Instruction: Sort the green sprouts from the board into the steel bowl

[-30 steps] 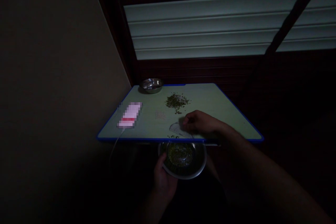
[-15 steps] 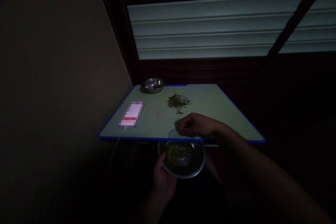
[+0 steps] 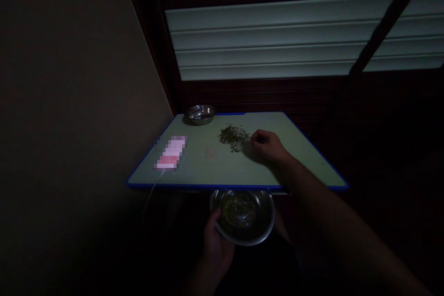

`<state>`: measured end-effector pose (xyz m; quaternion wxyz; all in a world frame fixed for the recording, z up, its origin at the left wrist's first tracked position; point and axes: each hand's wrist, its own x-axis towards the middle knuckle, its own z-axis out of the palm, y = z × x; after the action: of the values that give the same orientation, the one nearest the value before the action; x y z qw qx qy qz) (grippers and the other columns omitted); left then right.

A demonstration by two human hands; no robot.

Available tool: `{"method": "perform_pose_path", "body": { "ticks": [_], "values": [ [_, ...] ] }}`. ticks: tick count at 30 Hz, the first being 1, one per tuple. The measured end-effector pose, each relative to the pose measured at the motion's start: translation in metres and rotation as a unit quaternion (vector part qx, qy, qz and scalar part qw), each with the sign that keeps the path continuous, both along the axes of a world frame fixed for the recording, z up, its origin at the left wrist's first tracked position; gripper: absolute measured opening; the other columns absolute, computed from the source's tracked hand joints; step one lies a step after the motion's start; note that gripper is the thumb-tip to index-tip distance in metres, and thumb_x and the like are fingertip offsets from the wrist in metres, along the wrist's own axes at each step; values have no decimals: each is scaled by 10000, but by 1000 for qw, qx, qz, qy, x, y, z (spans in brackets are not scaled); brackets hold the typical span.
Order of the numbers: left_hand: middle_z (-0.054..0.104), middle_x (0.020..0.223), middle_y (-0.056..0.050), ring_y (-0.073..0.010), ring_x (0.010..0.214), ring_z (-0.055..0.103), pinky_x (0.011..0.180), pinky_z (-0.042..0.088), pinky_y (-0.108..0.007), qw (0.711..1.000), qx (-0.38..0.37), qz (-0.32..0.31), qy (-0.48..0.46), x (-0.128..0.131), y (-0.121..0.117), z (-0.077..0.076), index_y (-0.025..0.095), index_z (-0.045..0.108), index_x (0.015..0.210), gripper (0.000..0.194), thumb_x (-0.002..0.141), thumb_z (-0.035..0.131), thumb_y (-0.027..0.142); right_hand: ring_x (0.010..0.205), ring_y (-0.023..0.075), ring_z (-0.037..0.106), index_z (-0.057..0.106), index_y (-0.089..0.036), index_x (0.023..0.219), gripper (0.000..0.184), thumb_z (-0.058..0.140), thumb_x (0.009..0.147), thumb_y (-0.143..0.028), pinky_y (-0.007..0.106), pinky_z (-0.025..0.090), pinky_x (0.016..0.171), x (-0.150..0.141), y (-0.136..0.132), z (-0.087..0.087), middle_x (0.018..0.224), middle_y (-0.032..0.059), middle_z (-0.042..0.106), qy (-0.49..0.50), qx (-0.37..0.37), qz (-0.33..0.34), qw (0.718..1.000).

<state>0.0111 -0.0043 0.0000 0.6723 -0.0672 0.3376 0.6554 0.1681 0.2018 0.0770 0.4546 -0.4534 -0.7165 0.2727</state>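
Note:
My left hand [image 3: 218,243] grips the near left rim of a metal bowl [image 3: 262,236], thumb over the edge. Small green bits, like seeds or beans, lie inside this bowl, which sits just below the table's front edge. Over the table, my right hand [image 3: 268,144] is closed beside the right side of a loose pile of small green and brownish bits [image 3: 231,135]. What its fingers hold is too dark and blurred to make out.
The pale table top [image 3: 194,173] has a blue edge. A smaller metal bowl [image 3: 200,120] stands at its back left. A lit phone [image 3: 171,153] with a white cable [image 3: 150,196] lies on the left. Behind stands a dark panel with pale slats [image 3: 263,39].
My right hand has moved from above the front edge and the bowl, where a clear rounded piece showed at its fingers, forward to the pile. The held bowl sits slightly lower in view.

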Motion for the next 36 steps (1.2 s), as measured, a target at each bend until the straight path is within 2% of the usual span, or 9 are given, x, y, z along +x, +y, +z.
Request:
{"method": "perform_pose_path", "body": {
  "ticks": [7,13,19,23,30,36],
  "values": [
    [777,837,-65,-229,855,709,951,479,-432,999,-33,4,-3,-3,-2,3,182,740,914,228,840,531,238,659,152,555,647,-169,733,150,530,662,-231,272,418,651,4,0,-3,702,24,656,-77,44,-14,996],
    [778,868,-63,-229,876,708,961,471,-428,1000,-11,0,-15,-3,-3,3,189,740,947,238,854,526,237,654,157,572,695,-174,782,163,570,689,-224,279,435,649,4,3,-6,725,37,689,-107,44,-17,993],
    [779,893,-45,-218,895,705,978,455,-420,1000,1,1,-19,-3,-3,0,225,732,1004,255,853,525,223,665,154,590,703,-162,778,166,582,690,-231,271,440,659,3,2,-8,719,26,691,-92,19,27,995],
    [778,896,-63,-228,901,703,980,449,-423,1000,-5,-6,-12,-4,-3,-2,204,728,1027,264,847,539,241,673,150,582,691,-155,755,168,580,676,-252,265,431,655,2,-1,-6,705,19,677,-75,6,61,995],
    [778,902,-63,-232,901,701,974,452,-428,1000,-2,-8,-7,-5,-2,0,202,742,982,248,847,538,239,612,142,515,618,-169,648,132,570,650,-291,271,400,607,5,-3,2,622,9,611,-29,-8,8,1000],
    [778,871,-57,-224,873,705,963,460,-415,1000,-13,1,-11,-5,-2,0,207,752,937,241,852,528,239,578,129,467,593,-167,621,143,565,627,-307,264,365,565,8,-5,2,584,-1,546,-40,-46,22,998]
  ]
}}
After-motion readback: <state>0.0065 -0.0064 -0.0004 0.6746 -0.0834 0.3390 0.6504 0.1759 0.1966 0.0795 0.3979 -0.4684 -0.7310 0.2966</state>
